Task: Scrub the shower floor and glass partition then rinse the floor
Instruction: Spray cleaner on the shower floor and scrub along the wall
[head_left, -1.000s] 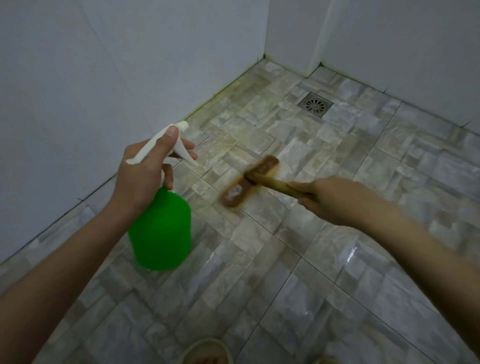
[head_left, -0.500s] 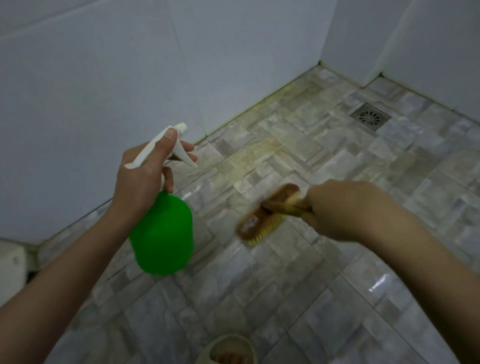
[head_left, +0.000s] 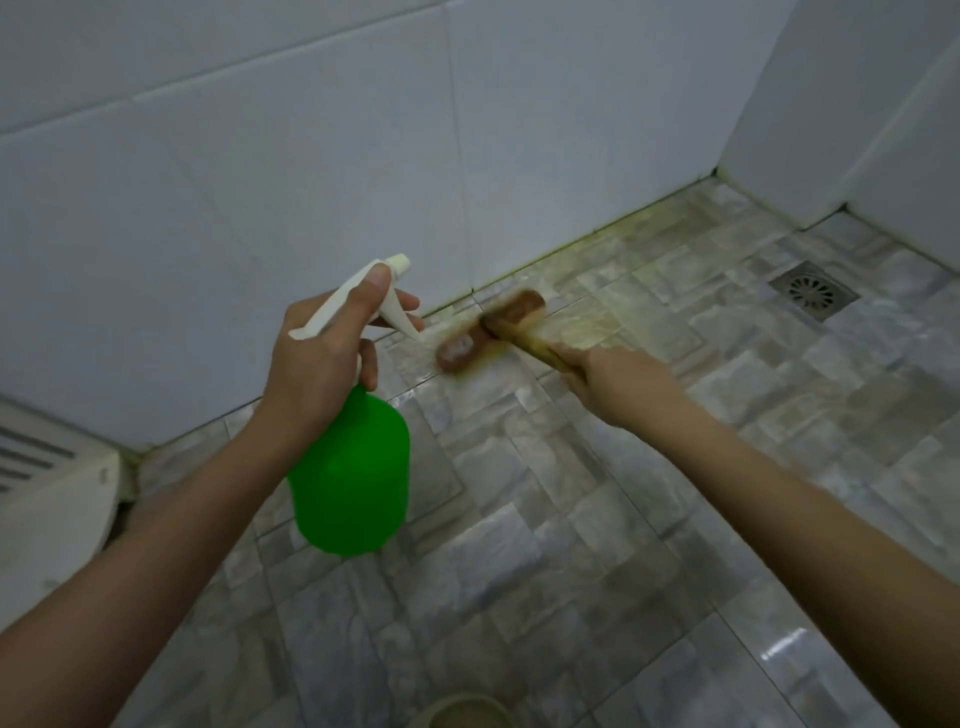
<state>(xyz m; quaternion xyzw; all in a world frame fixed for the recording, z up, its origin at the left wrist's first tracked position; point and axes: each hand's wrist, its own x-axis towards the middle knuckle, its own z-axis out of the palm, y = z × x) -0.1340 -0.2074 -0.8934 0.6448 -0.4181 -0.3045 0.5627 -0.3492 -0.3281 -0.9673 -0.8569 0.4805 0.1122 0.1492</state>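
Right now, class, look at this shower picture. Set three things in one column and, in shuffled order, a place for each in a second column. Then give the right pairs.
Column one:
1. green plastic spray bottle
2. brown wooden scrub brush
3. square metal floor drain

Column two:
A. set in the tiled floor, far right
B. gripped at its white trigger head by the left hand
C. down on the floor by the foot of the wall, handle held by the right hand

Pairs: 1-B; 2-C; 3-A.
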